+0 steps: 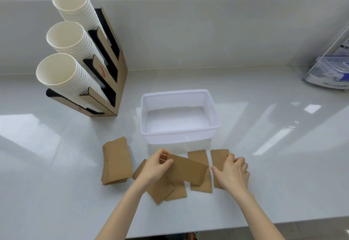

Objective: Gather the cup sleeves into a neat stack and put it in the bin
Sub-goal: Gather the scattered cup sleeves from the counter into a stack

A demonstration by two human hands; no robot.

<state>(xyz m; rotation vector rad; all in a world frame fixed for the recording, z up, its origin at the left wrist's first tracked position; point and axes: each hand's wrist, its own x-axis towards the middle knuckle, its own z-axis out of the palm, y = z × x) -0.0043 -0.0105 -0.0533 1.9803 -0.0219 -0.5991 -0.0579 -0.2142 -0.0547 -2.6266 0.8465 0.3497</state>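
Several flat brown cup sleeves lie scattered on the white counter in front of the bin (215, 119), a translucent white box with nothing in it. A small neat stack of sleeves (116, 161) rests to the left. My left hand (156, 166) pinches the left end of one sleeve (187, 170) and holds it lifted, tilted over the loose ones. My right hand (233, 171) rests with spread fingers on the rightmost sleeve (219, 157), covering its lower part. More loose sleeves (166, 190) lie under my left wrist.
A cardboard dispenser (120, 81) with three slanted columns of white paper cups (62, 73) stands at the back left. A clear plastic-wrapped package (328, 70) sits at the far right. The counter's front edge (188, 232) runs close below my forearms.
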